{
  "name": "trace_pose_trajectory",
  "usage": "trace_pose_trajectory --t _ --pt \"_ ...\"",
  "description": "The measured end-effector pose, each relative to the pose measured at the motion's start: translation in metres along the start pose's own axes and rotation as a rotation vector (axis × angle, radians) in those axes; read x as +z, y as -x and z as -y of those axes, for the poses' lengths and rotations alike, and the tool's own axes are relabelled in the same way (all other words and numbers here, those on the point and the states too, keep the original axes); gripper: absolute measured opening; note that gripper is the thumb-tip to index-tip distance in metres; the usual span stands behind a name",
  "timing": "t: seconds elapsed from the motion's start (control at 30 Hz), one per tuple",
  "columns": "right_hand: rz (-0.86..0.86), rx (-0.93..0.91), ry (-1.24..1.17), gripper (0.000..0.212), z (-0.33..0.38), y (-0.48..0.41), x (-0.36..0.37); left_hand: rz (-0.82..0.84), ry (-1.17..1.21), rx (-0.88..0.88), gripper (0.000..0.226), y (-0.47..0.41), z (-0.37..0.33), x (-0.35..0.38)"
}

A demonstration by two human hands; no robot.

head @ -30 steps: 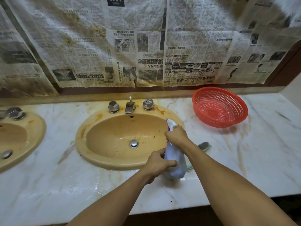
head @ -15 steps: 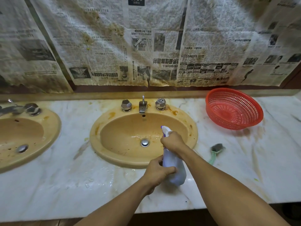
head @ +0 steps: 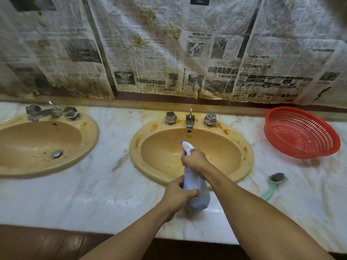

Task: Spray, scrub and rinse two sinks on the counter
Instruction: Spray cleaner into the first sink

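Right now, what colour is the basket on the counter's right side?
The basket is red, with a perforated mesh pattern; the head view shows it clearly.

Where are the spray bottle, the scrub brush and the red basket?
spray bottle [head: 200, 201]: head view, on its pale lower body.
scrub brush [head: 277, 177]: head view, on its dark bristle head.
red basket [head: 300, 136]: head view, on its inner mesh wall.

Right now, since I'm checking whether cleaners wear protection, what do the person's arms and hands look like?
The left hand and right hand are bare: no gloves, no rings that I can make out. The left forearm and right forearm are bare too, with no sleeves, watch or wristband in view.
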State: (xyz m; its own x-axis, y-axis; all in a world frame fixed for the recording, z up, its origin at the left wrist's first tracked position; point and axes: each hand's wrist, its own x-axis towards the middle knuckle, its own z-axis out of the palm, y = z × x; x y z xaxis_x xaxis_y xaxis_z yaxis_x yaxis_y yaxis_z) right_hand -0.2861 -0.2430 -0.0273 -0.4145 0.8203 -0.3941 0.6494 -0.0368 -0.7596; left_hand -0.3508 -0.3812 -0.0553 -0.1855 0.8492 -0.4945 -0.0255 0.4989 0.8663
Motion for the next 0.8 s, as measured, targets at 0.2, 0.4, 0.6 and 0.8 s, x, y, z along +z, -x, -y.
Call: trace_pose_trajectory --t 0.2,0.4,0.6,0.8 --pt "0.221 -0.017 0.059 0.033 -0.001 0.007 0.023 -0.034 0.110 -0.081 0.038 0.020 0.026 -0.002" --pt "0.266 0.049 0.214 0.059 -0.009 0.016 0.034 -0.045 0.214 -0.163 0.036 0.036 0.037 0.019" --pt "0.283 0.054 0.345 0.025 -0.013 0.010 0.024 -0.025 0.281 -0.156 0.032 0.040 0.029 0.031" --pt "0.346 0.040 0.389 0.028 -0.003 0.027 0.001 -0.010 0.399 -0.187 0.046 0.045 0.022 0.057"
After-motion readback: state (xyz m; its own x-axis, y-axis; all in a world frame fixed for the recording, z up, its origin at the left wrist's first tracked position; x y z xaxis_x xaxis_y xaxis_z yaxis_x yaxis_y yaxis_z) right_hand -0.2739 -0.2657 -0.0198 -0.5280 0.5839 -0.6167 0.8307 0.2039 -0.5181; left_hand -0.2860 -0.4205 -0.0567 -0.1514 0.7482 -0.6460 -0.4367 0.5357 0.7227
